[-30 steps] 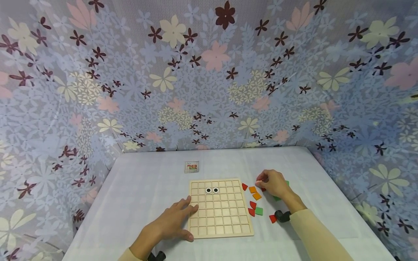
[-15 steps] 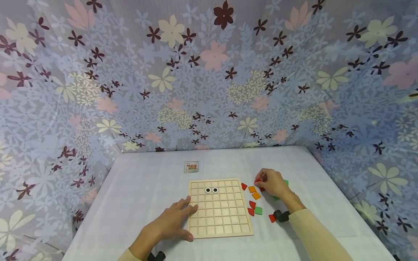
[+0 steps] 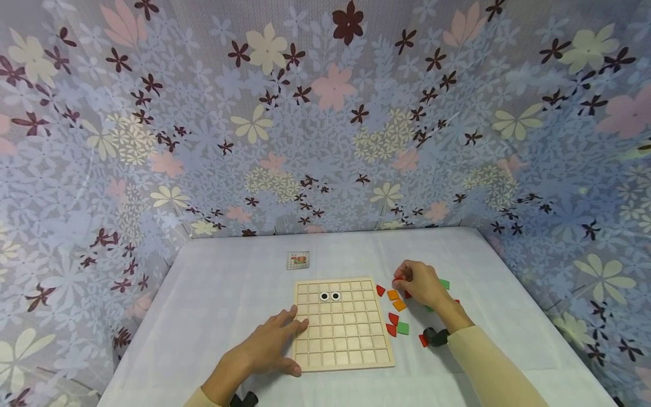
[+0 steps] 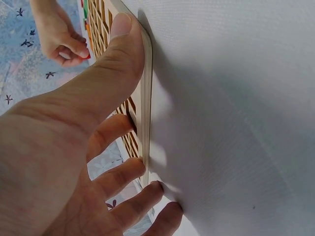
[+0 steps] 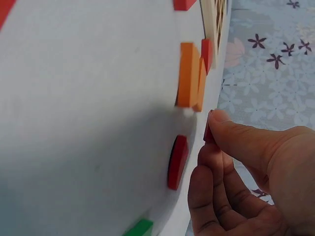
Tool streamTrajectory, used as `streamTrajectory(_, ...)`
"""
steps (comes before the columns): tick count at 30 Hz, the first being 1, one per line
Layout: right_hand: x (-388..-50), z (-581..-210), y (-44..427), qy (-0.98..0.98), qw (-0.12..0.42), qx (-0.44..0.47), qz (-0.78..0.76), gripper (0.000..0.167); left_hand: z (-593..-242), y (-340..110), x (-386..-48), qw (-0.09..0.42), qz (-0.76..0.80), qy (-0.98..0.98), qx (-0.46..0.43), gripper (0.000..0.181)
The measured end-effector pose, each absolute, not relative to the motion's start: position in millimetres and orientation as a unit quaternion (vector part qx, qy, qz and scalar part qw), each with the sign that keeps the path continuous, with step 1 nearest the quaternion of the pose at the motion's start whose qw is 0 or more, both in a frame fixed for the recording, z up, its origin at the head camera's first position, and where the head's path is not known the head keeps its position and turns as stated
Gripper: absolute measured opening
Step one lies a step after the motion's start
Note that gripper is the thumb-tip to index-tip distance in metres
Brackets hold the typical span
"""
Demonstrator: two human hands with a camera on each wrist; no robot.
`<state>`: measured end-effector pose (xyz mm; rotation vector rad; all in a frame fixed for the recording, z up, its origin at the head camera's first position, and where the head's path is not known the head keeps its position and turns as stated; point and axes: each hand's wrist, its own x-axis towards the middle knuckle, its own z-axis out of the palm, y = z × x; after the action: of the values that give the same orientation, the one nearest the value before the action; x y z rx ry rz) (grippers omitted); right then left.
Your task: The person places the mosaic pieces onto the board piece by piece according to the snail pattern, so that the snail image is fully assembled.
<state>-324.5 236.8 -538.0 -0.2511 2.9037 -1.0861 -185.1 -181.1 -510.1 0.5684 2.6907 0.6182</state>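
My left hand (image 3: 268, 343) lies with spread fingers along the left edge of a wooden grid board (image 3: 344, 369); in the left wrist view its thumb (image 4: 129, 44) rests on the board's rim near a corner. Two round eye pieces (image 3: 330, 296) sit in cells of an upper row. To the right of the board, my right hand (image 3: 422, 284) pinches a small red tile (image 5: 208, 132) between thumb and fingers, raised above the cloth. A dark red tile (image 5: 177, 162) lies on the table below that hand. Two orange tiles (image 5: 189, 73) are close by.
A small picture card (image 3: 298, 260) lies behind the board. Red quarter-round tiles (image 3: 394, 319), a green tile (image 3: 403, 328) and more loose tiles are scattered on the right, some partly hidden by my right arm. A patterned floral curtain (image 3: 335, 141) surrounds the white-covered table.
My right hand, holding the red tile, has shifted slightly left and away from me. A red tile by its wrist has come into view. The left hand and board stay put.
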Motion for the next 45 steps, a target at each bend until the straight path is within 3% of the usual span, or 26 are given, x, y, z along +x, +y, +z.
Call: streamTrajectory(45,-306,-531,158,0.892,0.052,-0.194,-0.406,0.007,-512,-179,-186,0.166,0.214,0.942,0.196,0.107)
